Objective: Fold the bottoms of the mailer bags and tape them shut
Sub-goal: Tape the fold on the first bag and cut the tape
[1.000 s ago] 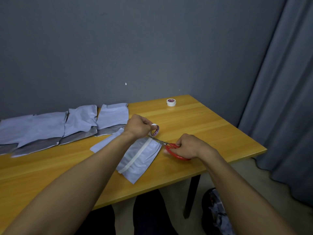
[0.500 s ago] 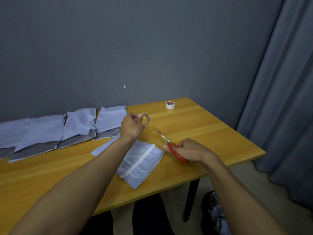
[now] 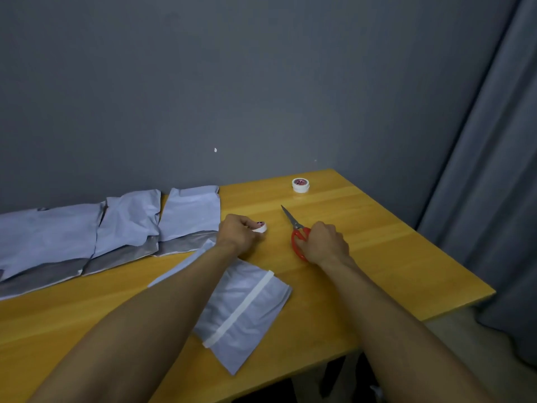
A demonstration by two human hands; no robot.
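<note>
Far left, along the wall: your row of mailer bags (image 3: 96,234), pale tops w/ grey folded strips on the near edges, overlapping each other across the wooden table (image 3: 392,257).

Center, near edge: the taped mailer bag (image 3: 250,309) lies flat, angled, w/ a white tape strip (image 3: 241,306) running diagonally across it from near-left to far-right. Your left forearm crosses over its far-left part.

Just beyond that bag, your left hand (image 3: 239,235) sits low at the tabletop, fingers curled shut around a small tape roll (image 3: 260,226); only the roll's right side shows past your fingers. Can't tell if the roll touches the wood.

Right of it, near but apart: your right hand (image 3: 324,242) is closed on the red handles of the scissors (image 3: 296,231). Blades are together, tip pointing far-left, and appear to lie on or just over the table.

Far right-center, well apart from both hands: a second tape roll (image 3: 300,185) lying flat near the table's far edge, by the grey wall (image 3: 261,82).

Far right: grey curtain (image 3: 494,184) hanging past the table's right corner.
</note>
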